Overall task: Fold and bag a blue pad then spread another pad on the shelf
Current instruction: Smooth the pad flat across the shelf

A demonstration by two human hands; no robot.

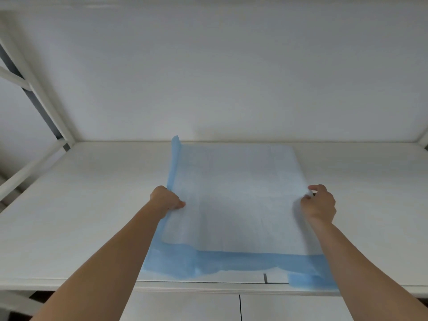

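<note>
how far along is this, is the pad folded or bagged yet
Done: nothing clearly; no bag is in view. In hand: the pad lies open on the shelf, the left hand gripping its left edge, the right hand pinching its right edge. Left: whichever pad this is, no fold shows.

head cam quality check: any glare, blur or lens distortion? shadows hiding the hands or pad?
Head view: soft, even light, no glare; wide-angle bowing shows in the shelf frame and its edges; slightly soft overall, no motion smear. A faint shadow lies beside the right hand on the blue pad; the left hand is plainly lit, and both grips read clearly.
</note>
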